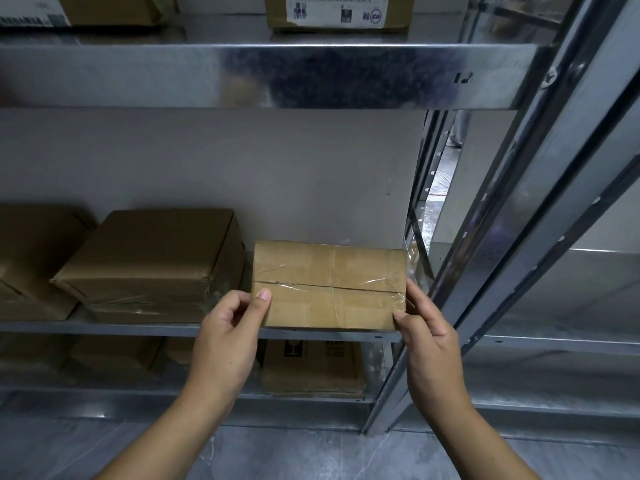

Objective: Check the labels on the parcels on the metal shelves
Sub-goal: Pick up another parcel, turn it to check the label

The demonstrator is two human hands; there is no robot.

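Two hands hold one small parcel at the front edge of the middle shelf, near its right end and just beside the grey upright. The left hand pinches the parcel's left end, thumb laid on the near face and fingers curled behind. The right hand grips the right end, thumb at the lower right corner. Whether the bottom edge rests on the shelf lip or is lifted just clear of it, I cannot tell.

The face turned this way shows only brown card, a seam and clear tape, with no label. So the step in hand, as I judge it, is to turn the parcel until a labelled face comes round. It is probably best rolled about its long axis, with the grip kept on the two ends so that no finger covers a face. Drawing it a little forward of the shelf edge first should keep it clear of the larger parcel to its left and of the upright. The tape looks slick, so the thumbs may hold better on bare card. The white barcode label on the box on the upper shelf suggests what to look for
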